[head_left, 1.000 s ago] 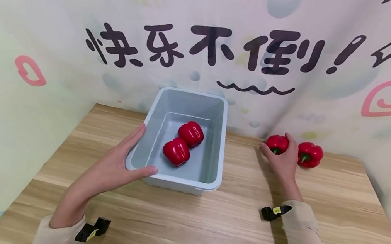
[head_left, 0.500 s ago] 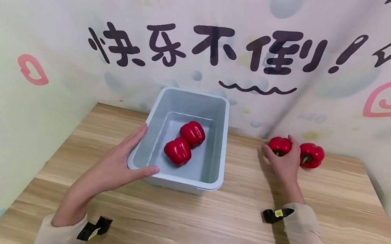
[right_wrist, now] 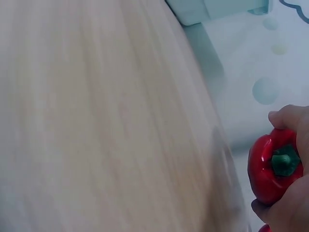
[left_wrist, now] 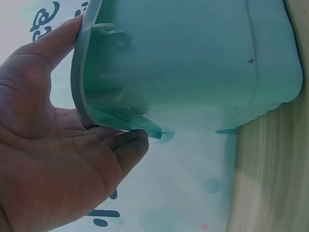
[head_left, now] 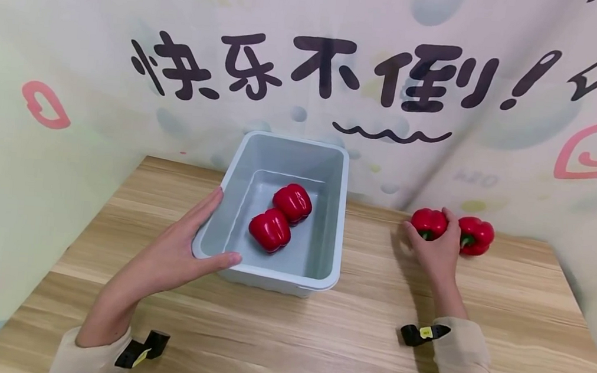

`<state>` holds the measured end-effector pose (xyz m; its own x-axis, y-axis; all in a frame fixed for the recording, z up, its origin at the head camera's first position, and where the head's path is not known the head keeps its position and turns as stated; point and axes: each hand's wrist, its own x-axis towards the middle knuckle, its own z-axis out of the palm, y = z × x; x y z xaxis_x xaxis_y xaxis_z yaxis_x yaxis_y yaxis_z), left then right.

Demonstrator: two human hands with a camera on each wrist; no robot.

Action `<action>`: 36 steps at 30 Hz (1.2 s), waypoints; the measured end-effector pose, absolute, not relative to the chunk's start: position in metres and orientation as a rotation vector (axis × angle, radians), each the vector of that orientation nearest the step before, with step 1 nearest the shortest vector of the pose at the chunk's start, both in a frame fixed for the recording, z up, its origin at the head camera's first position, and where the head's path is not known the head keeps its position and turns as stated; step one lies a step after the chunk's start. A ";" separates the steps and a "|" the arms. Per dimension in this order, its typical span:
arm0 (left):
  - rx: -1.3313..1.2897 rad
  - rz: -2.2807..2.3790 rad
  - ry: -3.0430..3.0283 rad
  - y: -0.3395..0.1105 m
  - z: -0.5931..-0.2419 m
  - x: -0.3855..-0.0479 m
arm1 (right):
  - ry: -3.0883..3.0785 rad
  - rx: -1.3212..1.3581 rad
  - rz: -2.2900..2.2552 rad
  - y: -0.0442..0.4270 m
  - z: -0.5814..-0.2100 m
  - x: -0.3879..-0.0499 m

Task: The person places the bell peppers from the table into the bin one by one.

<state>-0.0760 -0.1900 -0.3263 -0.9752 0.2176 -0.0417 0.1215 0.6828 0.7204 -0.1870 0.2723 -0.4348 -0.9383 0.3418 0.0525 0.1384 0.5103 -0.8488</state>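
Note:
In the head view, my left hand [head_left: 175, 253] holds the near left corner of a light blue-grey plastic bin [head_left: 340, 214], thumb on the front rim and fingers along the left side. The left wrist view shows those fingers [left_wrist: 130, 150] bent beneath the rim. Two glossy red bell peppers [head_left: 270, 230] lie touching inside the bin. At the back right of the table, my right hand [head_left: 441, 255] grips a red bell pepper [head_left: 427, 221] between thumb and fingers. Its green stem [right_wrist: 285, 161] shows in the right wrist view. Another red bell pepper [head_left: 476, 234] sits just right of that hand.
The wood-grain table [head_left: 284, 351] runs back to a printed cloth backdrop [head_left: 305, 110]. The bin stands close to this cloth, and so do the peppers on the right. Bare tabletop separates the bin from the right hand.
My right hand and its bell pepper have shifted slightly right, closer to the neighbouring pepper. The left hand and the bin look unmoved.

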 end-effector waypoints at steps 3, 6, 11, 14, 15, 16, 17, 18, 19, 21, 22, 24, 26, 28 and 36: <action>0.281 1.170 2.769 -0.190 -0.326 -0.076 | -2.520 -0.403 1.420 0.271 -0.431 -0.184; 0.281 1.171 2.771 -0.190 -0.326 -0.076 | -2.508 -0.400 1.439 0.269 -0.427 -0.180; 0.287 1.164 2.779 -0.190 -0.326 -0.075 | -2.513 -0.401 1.453 0.267 -0.422 -0.172; 0.292 1.160 2.782 -0.190 -0.326 -0.076 | -2.510 -0.397 1.468 0.266 -0.420 -0.167; 0.292 1.159 2.783 -0.191 -0.326 -0.076 | -2.509 -0.397 1.471 0.266 -0.420 -0.166; 0.296 1.159 2.785 -0.191 -0.327 -0.076 | -2.505 -0.395 1.478 0.266 -0.420 -0.164; 0.298 1.161 2.785 -0.191 -0.327 -0.076 | -2.501 -0.396 1.483 0.265 -0.419 -0.163; 0.299 1.162 2.785 -0.191 -0.327 -0.077 | -2.496 -0.397 1.489 0.265 -0.419 -0.162; 0.302 1.164 2.785 -0.191 -0.327 -0.077 | -2.493 -0.397 1.490 0.264 -0.419 -0.161; 0.303 1.166 2.784 -0.191 -0.327 -0.077 | -2.486 -0.400 1.497 0.263 -0.419 -0.159; 0.304 1.168 2.783 -0.190 -0.327 -0.077 | -2.484 -0.401 1.498 0.263 -0.418 -0.158; 0.306 1.171 2.781 -0.190 -0.327 -0.077 | -2.480 -0.403 1.502 0.261 -0.417 -0.156; 0.309 1.174 2.781 -0.190 -0.327 -0.076 | -2.476 -0.405 1.512 0.259 -0.416 -0.154; 0.314 1.177 2.780 -0.190 -0.327 -0.076 | -2.472 -0.409 1.519 0.258 -0.414 -0.152; 0.308 1.154 2.786 -0.190 -0.326 -0.076 | -2.455 -0.372 1.536 0.255 -0.406 -0.140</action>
